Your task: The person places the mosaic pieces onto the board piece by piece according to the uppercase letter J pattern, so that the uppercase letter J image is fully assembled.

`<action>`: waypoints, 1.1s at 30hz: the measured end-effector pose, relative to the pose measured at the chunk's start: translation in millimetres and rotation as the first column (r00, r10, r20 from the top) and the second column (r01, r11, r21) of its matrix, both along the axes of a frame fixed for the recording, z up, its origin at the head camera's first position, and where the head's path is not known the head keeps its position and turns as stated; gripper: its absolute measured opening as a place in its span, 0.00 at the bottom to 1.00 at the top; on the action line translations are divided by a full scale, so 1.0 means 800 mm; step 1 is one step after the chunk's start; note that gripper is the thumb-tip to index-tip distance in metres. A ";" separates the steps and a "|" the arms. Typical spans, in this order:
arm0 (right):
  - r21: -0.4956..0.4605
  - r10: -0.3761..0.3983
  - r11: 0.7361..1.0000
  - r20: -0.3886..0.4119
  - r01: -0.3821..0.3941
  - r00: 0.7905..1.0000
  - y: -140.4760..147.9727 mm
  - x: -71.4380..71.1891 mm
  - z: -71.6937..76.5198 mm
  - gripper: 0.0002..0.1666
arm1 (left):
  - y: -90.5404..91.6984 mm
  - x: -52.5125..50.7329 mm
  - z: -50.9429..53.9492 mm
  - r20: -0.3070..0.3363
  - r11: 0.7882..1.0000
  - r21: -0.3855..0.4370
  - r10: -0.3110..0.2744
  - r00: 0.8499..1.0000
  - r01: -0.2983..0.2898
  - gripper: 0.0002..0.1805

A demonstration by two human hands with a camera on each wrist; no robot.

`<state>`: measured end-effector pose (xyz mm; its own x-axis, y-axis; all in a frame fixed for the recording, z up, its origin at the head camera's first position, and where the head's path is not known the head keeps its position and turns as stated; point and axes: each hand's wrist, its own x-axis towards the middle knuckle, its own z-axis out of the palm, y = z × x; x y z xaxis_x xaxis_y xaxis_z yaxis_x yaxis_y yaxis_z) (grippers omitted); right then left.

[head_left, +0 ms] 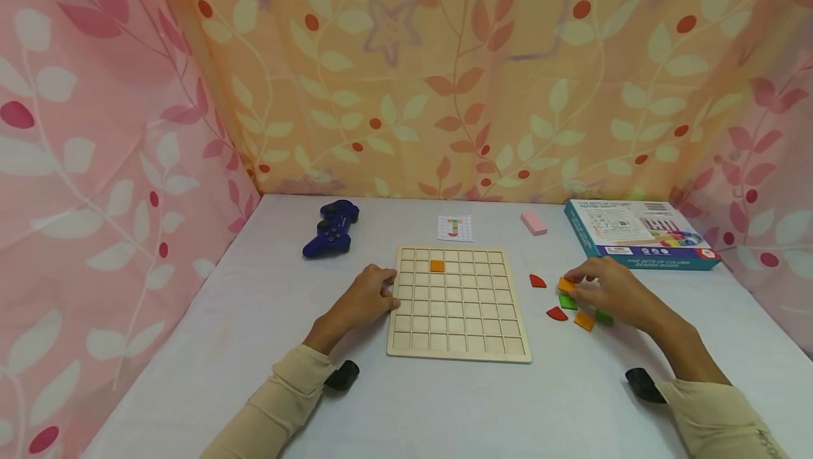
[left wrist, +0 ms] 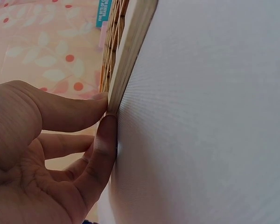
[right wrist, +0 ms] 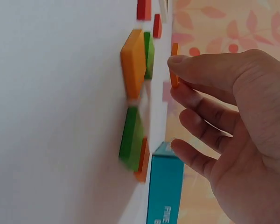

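Note:
A wooden grid board (head_left: 457, 303) lies flat at the middle of the table, one orange square tile (head_left: 437, 266) in a cell near its far left corner. My left hand (head_left: 365, 295) holds the board's left edge with thumb and finger; the left wrist view shows the thumb (left wrist: 79, 112) against that edge. Over the loose tiles at the right, my right hand (head_left: 612, 291) pinches an orange square tile (right wrist: 174, 65) between thumb and finger, raised off the table. Beneath it lie green tiles (right wrist: 130, 135), another orange tile (head_left: 584, 320) and two red quarter-round tiles (head_left: 557, 313).
A small pattern card (head_left: 454, 228) lies behind the board. Beyond the tiles sit a pink block (head_left: 533, 223) and a teal game box (head_left: 641, 233). At the far left rests a blue game controller (head_left: 332, 229). Patterned cloth (head_left: 406, 78) hangs behind and at both sides.

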<state>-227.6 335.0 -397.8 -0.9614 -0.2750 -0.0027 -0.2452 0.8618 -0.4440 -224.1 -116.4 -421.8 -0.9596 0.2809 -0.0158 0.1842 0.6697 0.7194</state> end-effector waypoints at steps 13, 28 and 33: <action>-0.062 0.075 0.995 0.022 -0.073 0.997 -0.069 -0.038 -0.008 0.19 | -0.001 0.000 -0.002 -0.002 1.000 0.005 -0.001 1.000 0.001 0.33; -0.087 0.193 0.977 -0.021 -0.194 0.981 -0.145 -0.071 -0.013 0.18 | -0.001 0.003 0.001 -0.008 1.000 -0.006 -0.010 1.000 0.010 0.32; -0.099 0.225 0.968 -0.055 -0.230 0.973 -0.164 -0.076 -0.016 0.16 | -0.001 0.002 0.000 -0.010 1.000 -0.001 -0.014 1.000 0.014 0.32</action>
